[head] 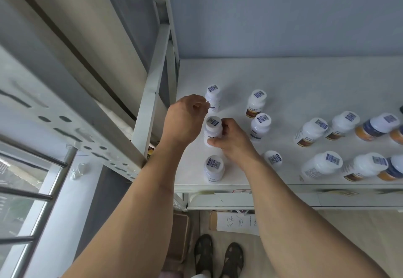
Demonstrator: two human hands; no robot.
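Observation:
My right hand (232,140) grips a white pill bottle (212,130) with a blue code sticker on its cap, standing near the left end of a white shelf (305,77). My left hand (185,117) hovers just left of it with fingers curled, its fingertips close to another white bottle (213,97) behind; I cannot tell whether they touch it. A third white bottle (214,167) stands in front, near the shelf's front edge.
Several more white bottles stand across the shelf, such as one (256,103) in the middle and orange-banded ones (376,127) at the right. A metal rack upright (150,90) rises on the left. A cardboard box (234,222) and my sandalled feet (218,256) are below.

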